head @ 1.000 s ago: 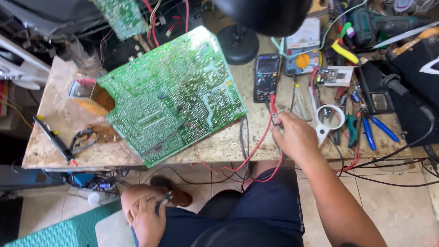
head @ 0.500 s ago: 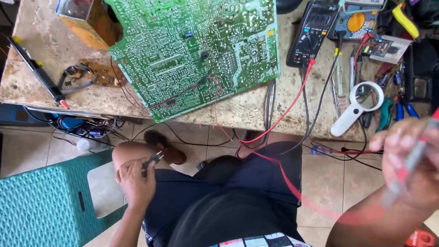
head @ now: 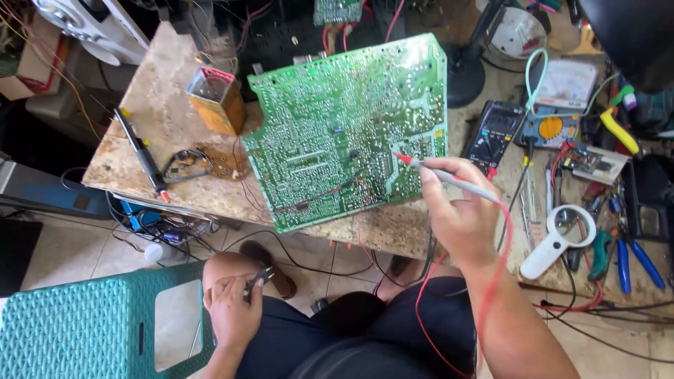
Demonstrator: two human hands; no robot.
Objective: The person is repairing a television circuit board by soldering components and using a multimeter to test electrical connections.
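Two hands: both hold meter probes, one at the board, one down on the lap.
Right hand point(head: 460, 214): fingers pinched together on the red probe point(head: 435, 170), like a pen; its tip rests on the solder side near the board's right edge.
Left hand point(head: 230, 309): resting on the knee, fingers closed around a dark probe point(head: 258, 279), tip pointing up and right, well apart from the board.
Board point(head: 347, 130): big green circuit board lying solder side up on the bench point(head: 151, 105), tilted, near corner over the bench edge.
Red lead point(head: 495, 281): runs from the probe down over the wrist and lap.
Meter point(head: 495, 133): dark multimeter just right of the board, screen too small to tell.
Nearby: yellow box point(head: 217, 98) far left of the board, soldering iron point(head: 142, 156) at the left edge, magnifier point(head: 558, 238) and pliers point(head: 628, 256) right, teal stool point(head: 98, 326) near left.
Doing it well, as I judge: keep the tip steady on a single joint, fingers behind the metal, lead slack so it cannot drag the tip onto neighbouring pads.
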